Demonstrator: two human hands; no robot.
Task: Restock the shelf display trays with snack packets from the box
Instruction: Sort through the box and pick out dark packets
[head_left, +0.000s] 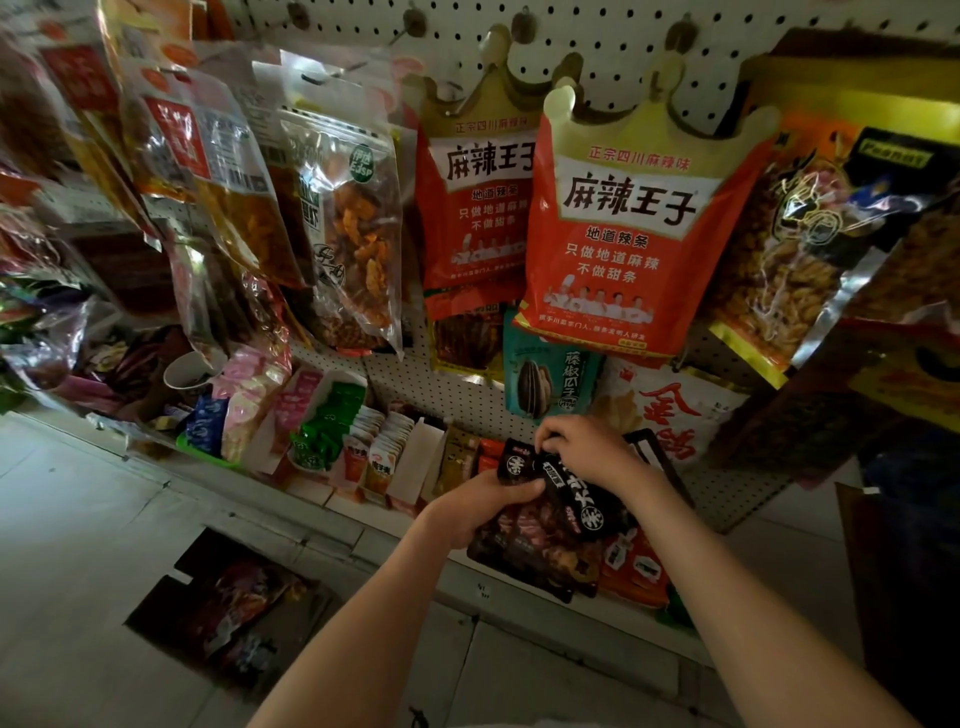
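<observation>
Both my hands meet over the low shelf at the lower middle of the head view. My left hand (470, 506) grips a stack of black snack packets (558, 499) from the left side. My right hand (589, 449) pinches the top of the same black packets from above. The packets stand tilted in a dark display tray (524, 558) at the shelf's front edge. An open cardboard box (228, 608) with dark red packets lies on the floor at the lower left.
White trays (415, 462) with green, orange and white small packets line the shelf to the left. An orange tray (634, 571) sits right of the dark one. Large red bags (631, 228) and clear snack bags (348, 234) hang on the pegboard above.
</observation>
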